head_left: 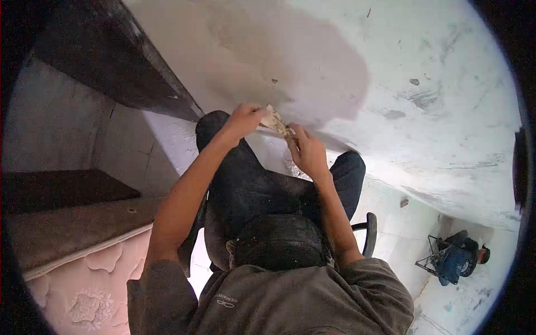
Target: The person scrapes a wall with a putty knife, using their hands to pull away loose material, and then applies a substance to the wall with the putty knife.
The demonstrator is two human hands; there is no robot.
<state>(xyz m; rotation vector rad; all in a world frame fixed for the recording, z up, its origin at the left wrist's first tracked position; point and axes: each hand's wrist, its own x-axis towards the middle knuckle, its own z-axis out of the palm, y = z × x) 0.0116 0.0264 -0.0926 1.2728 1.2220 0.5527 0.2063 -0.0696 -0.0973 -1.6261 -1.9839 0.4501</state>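
My right hand is closed around the narrow end of a putty knife, held above my lap near the wall. Its flat, pale blade widens toward my left hand and carries brown stains. My left hand has its fingers closed at the blade's wide end. Whether a small piece is also pinched there is hidden by the fingers. Both hands are above my knees, which are in dark trousers.
A pale wall with a damp, darker patch rises in front. To the left are a dark wooden panel and a pink mattress. A chair armrest is at my right. Another person sits on a folding chair farther right.
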